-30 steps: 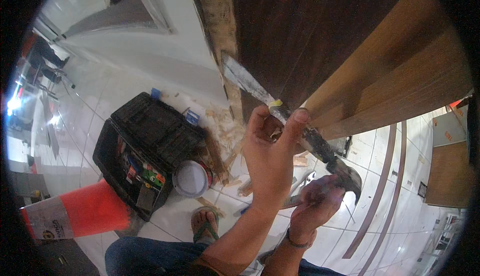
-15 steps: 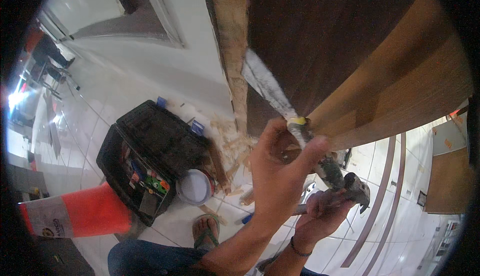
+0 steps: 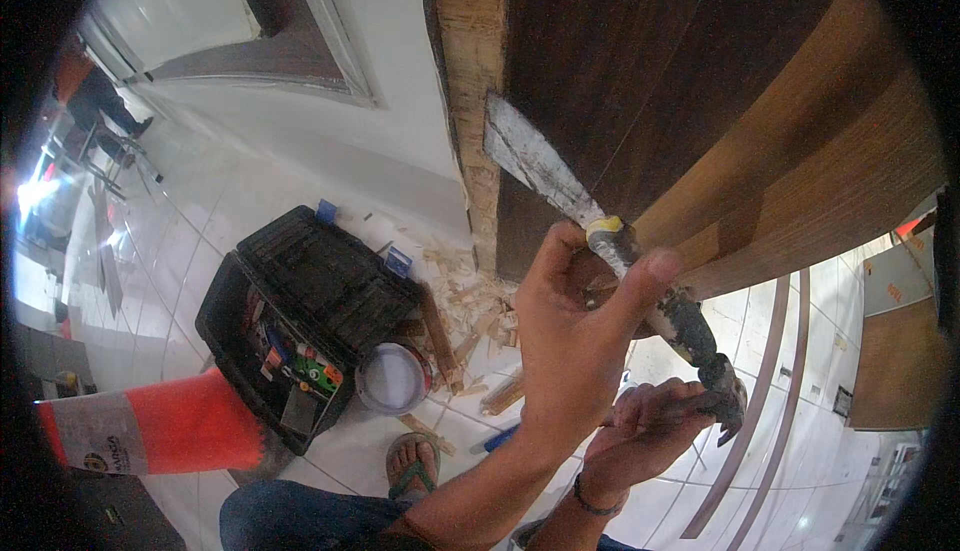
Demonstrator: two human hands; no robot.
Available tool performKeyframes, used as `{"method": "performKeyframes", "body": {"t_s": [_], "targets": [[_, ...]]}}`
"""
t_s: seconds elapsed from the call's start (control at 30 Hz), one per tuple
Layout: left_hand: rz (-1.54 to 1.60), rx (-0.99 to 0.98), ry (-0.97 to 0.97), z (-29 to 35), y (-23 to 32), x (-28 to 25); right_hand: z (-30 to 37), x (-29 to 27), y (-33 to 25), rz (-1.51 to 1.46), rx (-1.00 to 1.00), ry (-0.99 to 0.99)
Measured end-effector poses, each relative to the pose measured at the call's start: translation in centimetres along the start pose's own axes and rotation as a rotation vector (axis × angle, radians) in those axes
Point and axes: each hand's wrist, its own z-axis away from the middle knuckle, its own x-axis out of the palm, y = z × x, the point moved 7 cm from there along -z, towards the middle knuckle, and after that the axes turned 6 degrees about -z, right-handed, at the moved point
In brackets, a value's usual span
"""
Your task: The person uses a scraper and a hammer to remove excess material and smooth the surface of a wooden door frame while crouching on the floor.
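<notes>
While its wide, scuffed blade slants up across the left edge of the dark wood panel (image 3: 660,71), the chisel (image 3: 608,231) is held by its handle in the left hand (image 3: 575,341). The fingers (image 3: 562,243) bend in on the near side of the handle and the thumb lies over its far side — a closed but loose-looking grip, with a small gap between thumb and forefinger. The yellow collar sits just past the fingertips, and the blade's tip overlaps the pale wood strip (image 3: 475,81) bordering the panel; whether they touch cannot be told. Below the panel, the right hand (image 3: 650,426) is wrapped tightly around a hammer (image 3: 728,399) close to its head, which meets or nearly meets the butt of the chisel handle. Wood shavings (image 3: 465,301) lie scattered below the panel's lower left corner. Farther left of the panel stand a black toolbox (image 3: 310,271) with its lid raised, a white tub (image 3: 390,381) beside it and, farthest out, an orange cone (image 3: 190,421) tipped on its side. Below and right of the panel, two long brown strips (image 3: 752,426) lie on the tiles.
</notes>
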Motion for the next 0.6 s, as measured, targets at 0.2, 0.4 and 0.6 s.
{"method": "performKeyframes", "body": {"t_s": [0.2, 0.4, 0.6], "targets": [[0.015, -0.041, -0.062, 0.2, -0.2, 0.5, -0.6, -0.2, -0.8, 0.103, -0.051, 0.016], [0.019, -0.069, -0.046, 0.1, -0.4, 0.9, -1.4, 0.4, -1.2, 0.235, -0.016, -0.026], [0.112, -0.057, -0.016, -0.4, -0.2, 1.3, -1.6, 2.3, -2.4, 0.13, -0.128, 0.09]]}}
